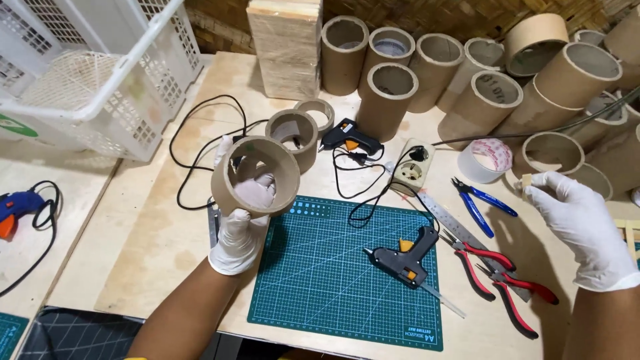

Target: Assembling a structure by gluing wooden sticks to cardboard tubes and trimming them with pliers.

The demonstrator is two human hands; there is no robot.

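cardboard ring (255, 175), a short wide tube section, is held up in the gloved left hand (241, 220), open end toward the camera, above the left edge of the green cutting mat (333, 280); the fingers (257, 190) curl inside the ring and grip its wall. the gloved right hand (579, 223) is raised at the right, well apart, fingertips pinched on a small pale block (527, 183) that is too small to make out further. on the mat lies a black glue gun (403, 261) with an orange trigger. just right of the mat lie a metal ruler (445, 217), red-handled pliers (497, 283) and blue-handled pliers (481, 203). behind the held ring, two shorter cardboard rings (297, 133) stand on the wooden tabletop (167, 247), beside a second black glue gun (350, 138) whose cord runs to a white power socket (413, 167). a roll of tape (485, 160) sits near the socket. many tall cardboard tubes (387, 100) stand and lean along the back, next to a wooden block (285, 47). a white plastic basket (93, 73) fills the upper left, and a blue glue gun (17, 210) lies at the far left.
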